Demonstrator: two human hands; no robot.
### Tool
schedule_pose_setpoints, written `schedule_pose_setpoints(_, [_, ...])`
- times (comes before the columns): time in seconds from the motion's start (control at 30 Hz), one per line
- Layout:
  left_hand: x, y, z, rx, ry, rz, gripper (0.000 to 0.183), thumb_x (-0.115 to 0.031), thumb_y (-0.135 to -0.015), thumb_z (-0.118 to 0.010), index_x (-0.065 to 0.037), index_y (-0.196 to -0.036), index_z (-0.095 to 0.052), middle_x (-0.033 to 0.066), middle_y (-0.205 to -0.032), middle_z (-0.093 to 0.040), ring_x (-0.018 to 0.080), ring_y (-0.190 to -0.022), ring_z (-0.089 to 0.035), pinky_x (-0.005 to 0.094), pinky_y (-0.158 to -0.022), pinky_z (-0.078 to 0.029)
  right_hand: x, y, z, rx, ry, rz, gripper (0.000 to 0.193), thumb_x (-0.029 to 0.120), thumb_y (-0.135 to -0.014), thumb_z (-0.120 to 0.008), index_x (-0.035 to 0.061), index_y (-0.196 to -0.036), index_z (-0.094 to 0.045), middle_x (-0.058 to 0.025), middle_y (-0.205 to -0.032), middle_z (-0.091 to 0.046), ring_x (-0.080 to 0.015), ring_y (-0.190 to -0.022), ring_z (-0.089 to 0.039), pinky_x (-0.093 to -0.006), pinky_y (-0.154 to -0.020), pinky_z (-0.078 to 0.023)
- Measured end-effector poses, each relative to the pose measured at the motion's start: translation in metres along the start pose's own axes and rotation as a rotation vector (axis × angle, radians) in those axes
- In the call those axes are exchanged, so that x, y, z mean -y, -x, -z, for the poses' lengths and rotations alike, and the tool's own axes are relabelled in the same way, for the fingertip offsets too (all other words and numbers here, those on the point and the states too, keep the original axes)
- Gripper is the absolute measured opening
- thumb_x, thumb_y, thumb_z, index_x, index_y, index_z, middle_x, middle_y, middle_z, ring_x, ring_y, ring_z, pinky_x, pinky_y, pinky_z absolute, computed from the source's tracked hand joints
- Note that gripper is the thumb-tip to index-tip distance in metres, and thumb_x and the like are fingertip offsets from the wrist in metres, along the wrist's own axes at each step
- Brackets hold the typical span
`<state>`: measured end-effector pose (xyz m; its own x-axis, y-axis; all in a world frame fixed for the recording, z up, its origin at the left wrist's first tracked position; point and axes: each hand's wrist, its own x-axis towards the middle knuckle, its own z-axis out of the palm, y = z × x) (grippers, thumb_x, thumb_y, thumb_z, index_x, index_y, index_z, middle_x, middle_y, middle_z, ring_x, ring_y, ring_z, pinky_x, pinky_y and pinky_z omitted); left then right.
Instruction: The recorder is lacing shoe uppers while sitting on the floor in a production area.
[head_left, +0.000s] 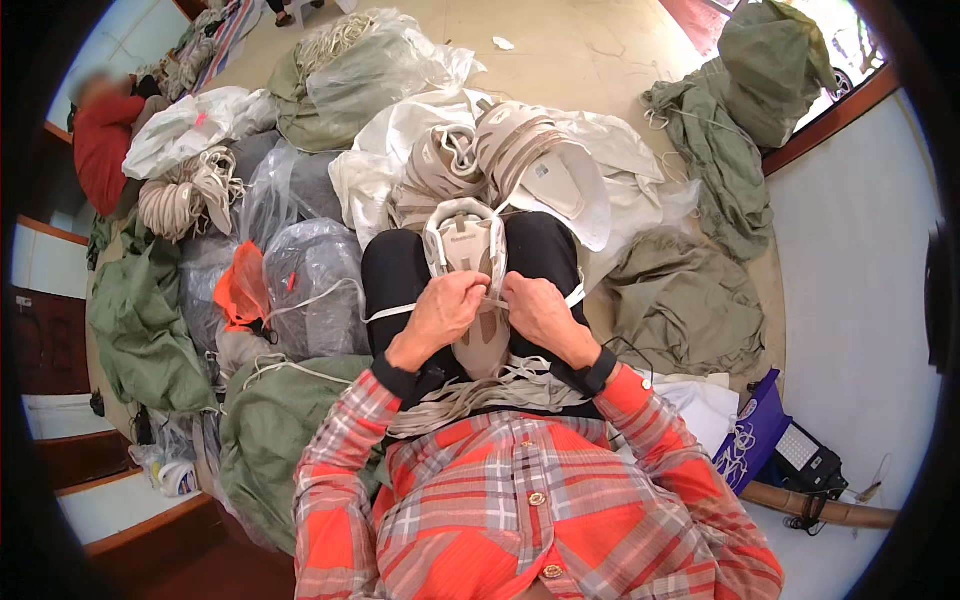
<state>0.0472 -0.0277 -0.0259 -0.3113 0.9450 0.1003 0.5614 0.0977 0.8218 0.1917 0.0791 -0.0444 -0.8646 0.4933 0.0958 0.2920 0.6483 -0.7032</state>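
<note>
A beige and white shoe upper (463, 248) lies on my lap between my knees, its tongue toward me. My left hand (443, 316) pinches at the lacing on its left edge, and a white shoelace (392, 312) trails out past my left knee. Close beside it, my right hand (543, 316) pinches at the right edge, with the lace end by its knuckles. The fingertips partly hide the eyelets. A bunch of loose pale laces (475, 402) rests across my lap, nearest my wrists.
Beyond my knees sit stacked shoe uppers (535, 165) on white sheeting (625, 165). Green cloth sacks (690, 290) and clear plastic bags (312, 285) surround me. A purple bag (748, 430) lies at right. Another person in a red top (103, 150) sits far left.
</note>
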Motion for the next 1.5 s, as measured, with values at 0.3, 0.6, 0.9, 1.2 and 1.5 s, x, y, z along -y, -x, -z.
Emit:
schedule_pose_setpoints(0.3, [-0.002,-0.01,-0.001,0.182,0.08,0.247,0.025,-0.016,-0.083,-0.05,0.001,-0.095,-0.065,0.0197,-0.075,-0.064,0.0274,-0.067,-0.065,0.0373,-0.063,-0.049,-0.003,0.001,-0.012,0.032,0.099,-0.067,0.014,0.001,-0.068,-0.055,-0.0051,-0.079,-0.048,-0.0237,-0.062,-0.056,-0.041,-0.063,-0.058,-0.0466,-0.058,-0.048])
schedule_pose_setpoints(0.6, [0.018,-0.047,0.003,0.455,-0.363,-0.162,0.017,-0.012,-0.078,-0.051,0.002,-0.083,-0.059,0.0153,-0.062,-0.06,0.031,-0.06,-0.061,0.0394,-0.056,-0.047,-0.003,-0.003,-0.004,0.067,0.01,-0.088,0.008,0.001,-0.072,-0.05,-0.0051,-0.076,-0.05,-0.026,-0.063,-0.056,-0.0422,-0.065,-0.059,-0.0481,-0.058,-0.047])
schedule_pose_setpoints(0.9, [-0.012,-0.06,0.025,0.471,-0.832,-0.608,0.014,-0.013,-0.075,-0.056,-0.001,-0.081,-0.05,0.0119,-0.065,-0.06,0.0267,-0.062,-0.063,0.0397,-0.054,-0.047,0.0,0.01,0.013,-0.177,-0.064,0.073,0.008,0.007,-0.074,-0.056,-0.0001,-0.07,-0.055,-0.0201,-0.079,-0.055,-0.0369,-0.077,-0.055,-0.0442,-0.067,-0.044])
schedule_pose_setpoints(1.2, [0.035,-0.022,0.037,0.43,-0.386,-0.055,0.018,-0.022,-0.087,-0.046,-0.005,-0.082,-0.047,0.0097,-0.058,-0.052,0.0263,-0.046,-0.052,0.0353,-0.046,-0.044,0.009,0.004,0.015,-0.067,0.33,0.272,0.005,0.009,-0.073,-0.058,0.0035,-0.072,-0.059,-0.0119,-0.086,-0.047,-0.0279,-0.087,-0.046,-0.0366,-0.073,-0.038])
schedule_pose_setpoints(1.5, [0.013,0.002,0.038,0.195,1.609,0.652,0.013,-0.016,-0.084,-0.047,-0.009,-0.073,-0.045,-0.0004,-0.065,-0.046,0.0101,-0.05,-0.039,0.0233,-0.045,-0.031,0.016,-0.013,0.031,-0.028,0.217,-0.02,0.03,0.031,-0.078,-0.061,0.0029,-0.066,-0.063,-0.0142,-0.065,-0.062,-0.0334,-0.06,-0.055,-0.0414,-0.061,-0.045])
